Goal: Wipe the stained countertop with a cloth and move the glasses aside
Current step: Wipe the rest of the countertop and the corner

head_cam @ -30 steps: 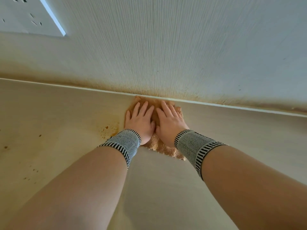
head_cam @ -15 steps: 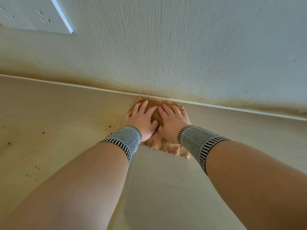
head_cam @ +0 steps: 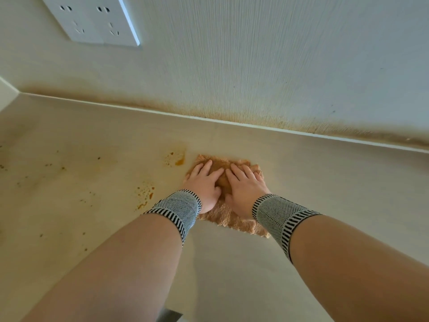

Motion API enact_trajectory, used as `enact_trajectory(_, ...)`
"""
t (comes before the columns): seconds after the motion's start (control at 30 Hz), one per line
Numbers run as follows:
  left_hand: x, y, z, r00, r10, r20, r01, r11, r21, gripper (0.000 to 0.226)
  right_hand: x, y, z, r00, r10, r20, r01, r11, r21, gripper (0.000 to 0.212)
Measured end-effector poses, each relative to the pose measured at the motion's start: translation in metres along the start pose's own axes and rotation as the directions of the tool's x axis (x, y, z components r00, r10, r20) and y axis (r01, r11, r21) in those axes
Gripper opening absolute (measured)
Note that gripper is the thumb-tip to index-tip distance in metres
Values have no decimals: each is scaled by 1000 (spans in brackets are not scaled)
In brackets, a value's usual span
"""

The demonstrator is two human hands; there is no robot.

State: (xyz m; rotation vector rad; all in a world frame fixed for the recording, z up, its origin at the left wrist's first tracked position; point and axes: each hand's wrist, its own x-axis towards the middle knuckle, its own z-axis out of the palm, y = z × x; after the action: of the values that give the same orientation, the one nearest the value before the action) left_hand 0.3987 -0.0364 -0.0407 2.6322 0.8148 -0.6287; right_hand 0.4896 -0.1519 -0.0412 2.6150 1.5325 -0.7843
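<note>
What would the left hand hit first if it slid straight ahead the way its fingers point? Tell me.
Past the cloth edge, the left hand would cross bare countertop and probably meet the stained wall base first; the orange stain seems just left of that line.

Soft, even daylight, sharp focus, wide-angle bending at the edges.

White double wall socket (head_cam: 92, 19), ribbed pale wall (head_cam: 267, 61) stained brown along its base
</note>
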Motion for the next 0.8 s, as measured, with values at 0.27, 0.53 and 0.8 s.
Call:
enact_trajectory(0.27,12,-11,-5,996,79,33,-82,993,88,64,14,-15,-3,991,134,-19,-131,985,114,66)
enact_trajectory(0.53,75,-22,-35,991,134,4,-134,987,84,65,69,2,-25,980,192,-54,-184,975,128,63)
enact_trajectory(0.8,112,-19,-48,993,115,-38,-113,992,64,65,105,19,-35,974,204,-100,-193,975,108,63)
